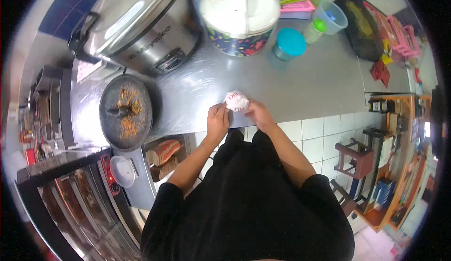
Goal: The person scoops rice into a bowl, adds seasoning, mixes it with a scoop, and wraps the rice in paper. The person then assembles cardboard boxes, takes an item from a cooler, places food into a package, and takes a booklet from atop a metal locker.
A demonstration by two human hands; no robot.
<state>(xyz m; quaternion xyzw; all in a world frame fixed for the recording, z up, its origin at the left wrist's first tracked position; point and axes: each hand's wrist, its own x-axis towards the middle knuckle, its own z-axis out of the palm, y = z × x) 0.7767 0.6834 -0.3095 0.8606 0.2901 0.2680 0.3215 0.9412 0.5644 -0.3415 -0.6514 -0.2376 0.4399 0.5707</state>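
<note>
A small round bundle wrapped in white paper with red print (236, 101) sits at the front edge of the steel counter, between my hands. My left hand (218, 121) is closed, its curled fingers pinching the bundle's lower left side. On the other side, my right hand (260, 115) has its fingers bent against the bundle's right edge, gripping the paper. What is inside the wrapping is hidden. To the left of my hands rests a dark stone mortar (149, 115) with orange-brown crumbs and a pestle in it.
Behind stand a large steel rice cooker (159, 40), a patterned pot with a white lid (239, 45) and a blue-lidded container (291, 42). Plastic cups and tubs (331, 19) crowd the back right. A glass-fronted cabinet (75, 200) is at lower left, a brown stool (359, 162) at right.
</note>
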